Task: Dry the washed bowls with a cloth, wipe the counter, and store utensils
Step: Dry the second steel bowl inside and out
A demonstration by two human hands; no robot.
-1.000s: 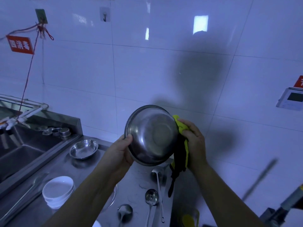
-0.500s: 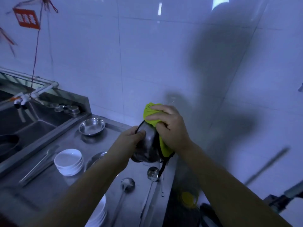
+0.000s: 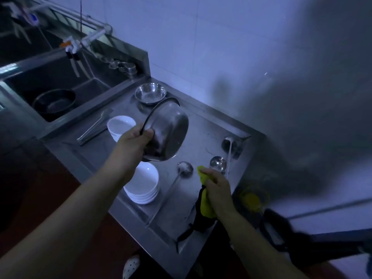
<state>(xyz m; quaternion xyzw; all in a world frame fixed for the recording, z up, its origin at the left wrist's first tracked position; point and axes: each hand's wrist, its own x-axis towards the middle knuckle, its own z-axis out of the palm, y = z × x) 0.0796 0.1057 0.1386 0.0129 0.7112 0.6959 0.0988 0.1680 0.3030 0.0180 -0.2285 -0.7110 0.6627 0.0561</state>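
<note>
The left hand (image 3: 133,140) grips the rim of the tilted round steel bowl (image 3: 168,130) above the steel counter (image 3: 203,125). The right hand (image 3: 218,190) clutches the yellow-green cloth (image 3: 205,206).

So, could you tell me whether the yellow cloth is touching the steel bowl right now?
Apart. The head view shows the left hand holding the steel bowl up, while the right hand grips the yellow cloth lower down, bare counter between them.
</note>
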